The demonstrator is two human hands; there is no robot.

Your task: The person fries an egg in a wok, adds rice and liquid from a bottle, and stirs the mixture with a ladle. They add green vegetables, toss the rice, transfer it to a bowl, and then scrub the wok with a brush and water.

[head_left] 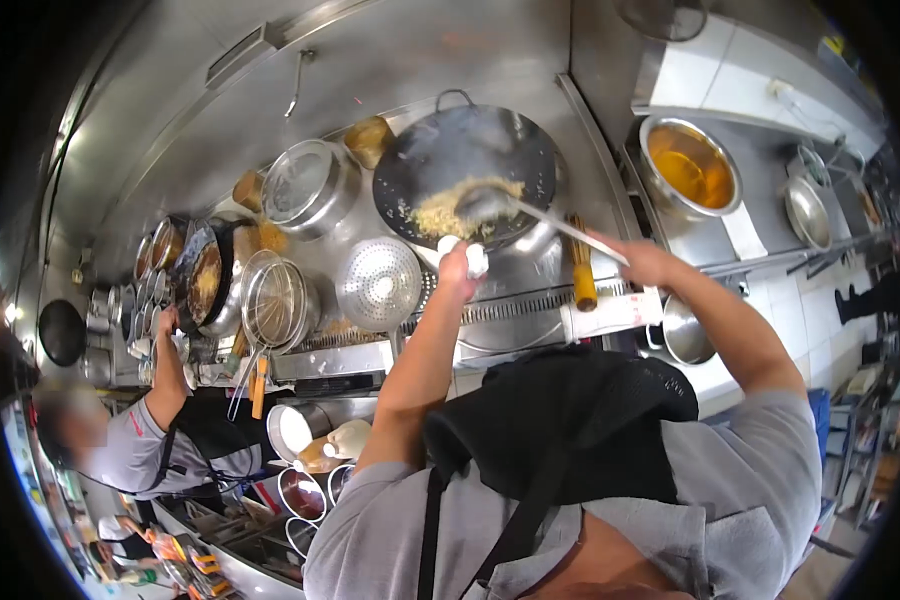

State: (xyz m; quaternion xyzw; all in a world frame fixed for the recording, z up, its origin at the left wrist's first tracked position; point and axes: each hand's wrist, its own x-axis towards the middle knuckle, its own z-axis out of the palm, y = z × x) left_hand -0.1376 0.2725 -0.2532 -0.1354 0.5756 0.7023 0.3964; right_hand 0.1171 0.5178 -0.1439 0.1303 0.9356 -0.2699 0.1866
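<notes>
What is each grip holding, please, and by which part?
The right grip holds a long silver metal ladle by its handle; the left grip has a bunched white cloth at a round black wok; any hold beneath is hidden.

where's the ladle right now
The ladle is just right of centre in the head view, its bowl at the food in the wok, its handle in the right hand.

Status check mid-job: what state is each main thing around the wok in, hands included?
Wok: looks steamy, part-filled.
Food: loose grains, heaped toward the near side.
Ladle: bowl end amid the food.
Right hand: closed on the ladle's handle.
Left hand: gripping a white cloth at the wok's near rim.
Orange liquid: part-filling a steel bowl.
Perforated skimmer: unheld.
Yellow-handled tool: unheld.
</notes>
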